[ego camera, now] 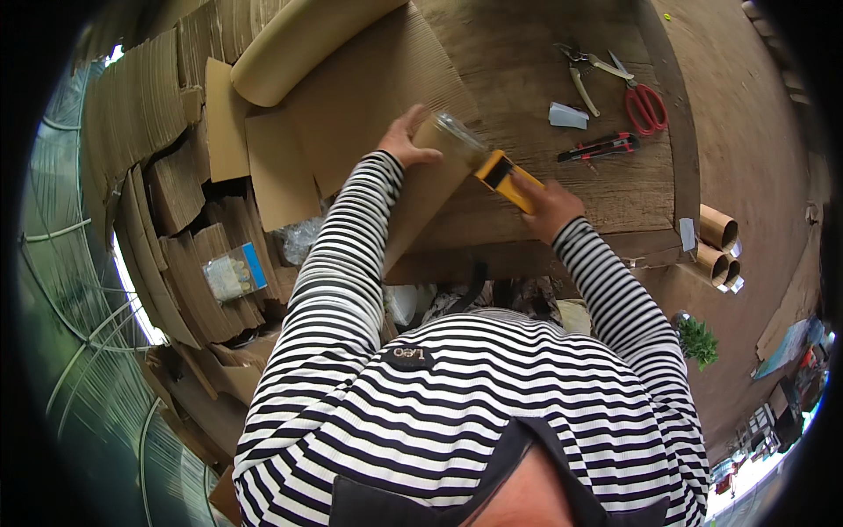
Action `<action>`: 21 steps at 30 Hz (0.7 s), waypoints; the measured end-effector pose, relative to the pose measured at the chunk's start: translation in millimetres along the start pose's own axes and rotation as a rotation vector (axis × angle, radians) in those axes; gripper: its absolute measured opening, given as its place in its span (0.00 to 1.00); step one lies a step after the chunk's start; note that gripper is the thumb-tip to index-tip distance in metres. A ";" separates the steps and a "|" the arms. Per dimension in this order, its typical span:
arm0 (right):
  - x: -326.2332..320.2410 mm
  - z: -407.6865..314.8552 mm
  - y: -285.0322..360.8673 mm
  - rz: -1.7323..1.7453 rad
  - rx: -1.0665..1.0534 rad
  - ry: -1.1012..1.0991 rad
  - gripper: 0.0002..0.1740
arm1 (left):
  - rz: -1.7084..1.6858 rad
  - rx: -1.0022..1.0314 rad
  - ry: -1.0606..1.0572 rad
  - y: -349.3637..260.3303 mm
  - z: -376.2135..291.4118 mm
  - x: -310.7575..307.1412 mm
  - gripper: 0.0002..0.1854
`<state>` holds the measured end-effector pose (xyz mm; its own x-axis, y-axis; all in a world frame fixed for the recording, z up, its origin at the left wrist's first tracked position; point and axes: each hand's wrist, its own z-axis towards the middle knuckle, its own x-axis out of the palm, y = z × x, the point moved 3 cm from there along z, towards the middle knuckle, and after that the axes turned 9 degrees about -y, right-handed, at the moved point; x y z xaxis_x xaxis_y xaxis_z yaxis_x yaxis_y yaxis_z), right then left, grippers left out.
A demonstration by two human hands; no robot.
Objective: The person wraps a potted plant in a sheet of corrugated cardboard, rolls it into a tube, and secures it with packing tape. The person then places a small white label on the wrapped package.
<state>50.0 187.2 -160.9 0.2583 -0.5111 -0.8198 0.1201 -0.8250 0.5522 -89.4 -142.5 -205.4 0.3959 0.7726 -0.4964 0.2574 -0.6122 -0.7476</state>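
My left hand (408,141) is spread against the upper end of a brown kraft paper tube (421,188), thumb on its near face and fingers at its far side. The tube slants down towards the table's front edge, partly behind my left forearm. Shiny clear film or tape (459,128) covers its far end. In my right hand (553,207) is a yellow hand-held tape dispenser (504,178) with a black part, its head up against the tube's right side. Blur hides exactly where the tape meets the tube.
On the wooden table (619,204) lie pruning shears (583,82), red-handled scissors (644,105), a utility knife (599,147) and white paper pieces (568,116). A large kraft roll (296,53) rests on a cardboard sheet (369,99). Stacked cardboard (138,85) stands left; paper tubes (718,230) sit right.
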 end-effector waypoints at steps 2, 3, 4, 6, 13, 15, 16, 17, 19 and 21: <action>1.7 21.7 14.7 0.000 0.033 0.033 0.42 | 0.110 -0.121 -0.014 -21.9 9.5 -25.3 0.59; -3.4 33.9 28.3 -0.003 0.072 0.081 0.40 | 0.172 -0.190 -0.037 -32.6 9.0 -38.9 0.59; -4.8 42.0 39.4 -0.003 0.104 0.131 0.39 | 0.230 -0.172 -0.049 -37.1 9.0 -47.5 0.55; -2.7 48.2 51.1 -0.003 0.116 0.103 0.39 | 0.357 -0.033 -0.067 -53.8 -1.8 -43.5 0.51; -14.7 62.2 73.8 0.019 0.087 0.044 0.42 | 0.941 0.018 -0.447 -83.2 -29.9 24.9 0.60; -32.9 53.3 72.7 0.053 0.028 -0.015 0.42 | 0.844 -0.030 -0.404 -87.6 -33.3 17.0 0.62; -41.5 49.3 70.5 0.067 0.000 -0.048 0.43 | 0.824 -0.052 -0.359 -83.3 -27.6 13.7 0.62; -47.4 38.9 66.4 0.084 -0.003 -0.047 0.43 | 0.803 -0.072 -0.314 -79.1 -22.9 9.7 0.63; -63.6 6.6 50.1 0.091 -0.004 -0.039 0.43 | 0.815 -0.093 -0.259 -73.1 -17.8 3.0 0.65; -66.6 -22.9 21.6 0.077 -0.009 -0.048 0.43 | 0.772 -0.104 -0.238 -69.0 -18.2 -3.5 0.66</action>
<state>57.3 208.9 -90.9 0.2209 -0.5841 -0.7811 0.1105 -0.7807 0.6150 -92.5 -106.1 -144.1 0.3002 0.1339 -0.9444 0.0737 -0.9904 -0.1169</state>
